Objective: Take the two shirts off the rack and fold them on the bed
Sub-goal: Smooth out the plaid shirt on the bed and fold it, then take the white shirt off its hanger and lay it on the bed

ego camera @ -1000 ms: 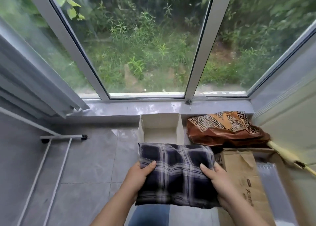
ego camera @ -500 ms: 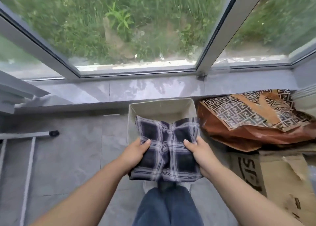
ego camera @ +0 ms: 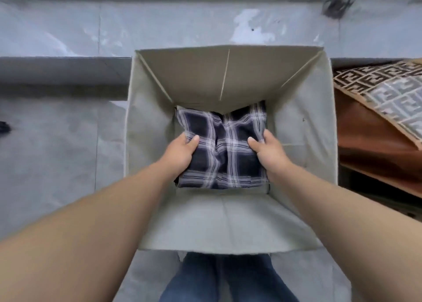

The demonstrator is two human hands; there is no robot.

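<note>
- Denim-clad legs (ego camera: 228, 279) are seen at the bottom edge, cut off by the frame; just beyond them the near wall of the grey fabric box (ego camera: 228, 224) is met.
- The folded plaid shirt (ego camera: 225, 151) is held low inside the box, at or close to its floor (whether it already rests there cannot be told).
- The left hand (ego camera: 179, 154) is wrapped round the shirt's left edge, thumb on top; the right hand (ego camera: 269, 151) is wrapped round its right edge likewise. The remaining fingers are hidden under the cloth.
- The shirt is judged light, soft and limp: a crease is puckered down its middle, so support from both sides, as now, is advised lest the fold be lost.
- The shirt's underside is hidden.
- Farther off, a patterned brown bag (ego camera: 383, 100) beside the box is cropped at the right.
- No second shirt, rack or bed is shown.
</note>
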